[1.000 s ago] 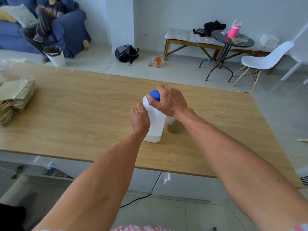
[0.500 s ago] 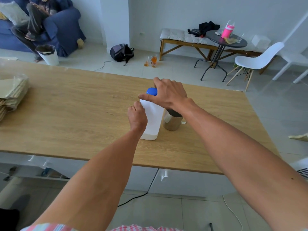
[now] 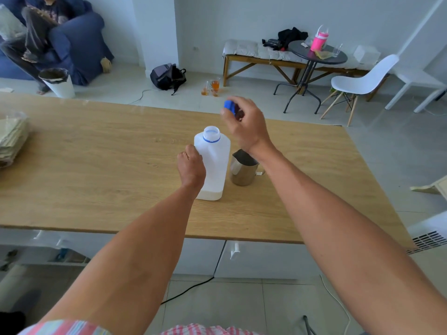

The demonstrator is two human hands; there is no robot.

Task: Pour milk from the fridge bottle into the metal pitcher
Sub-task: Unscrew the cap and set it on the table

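Observation:
A translucent white milk bottle (image 3: 216, 160) stands upright on the wooden table (image 3: 96, 165), its mouth uncapped with a blue ring around the neck. Only a thin layer of milk shows at its bottom. My left hand (image 3: 191, 165) grips the bottle's left side. My right hand (image 3: 244, 124) is raised above and to the right of the bottle, holding the blue cap (image 3: 229, 107) in its fingertips. The metal pitcher (image 3: 243, 169) stands just right of the bottle, partly behind my right wrist.
A stack of paper bags (image 3: 11, 139) lies at the table's left edge. Beyond the table are a backpack (image 3: 168, 77), drinking glasses on the floor (image 3: 211, 87), a round black table (image 3: 314, 56), a white chair (image 3: 362, 81) and a person on a blue sofa (image 3: 79, 44).
My right hand has taken the blue cap off the bottle and lifted it up and to the right. The bottle's mouth is now uncovered. My left hand still holds the bottle.

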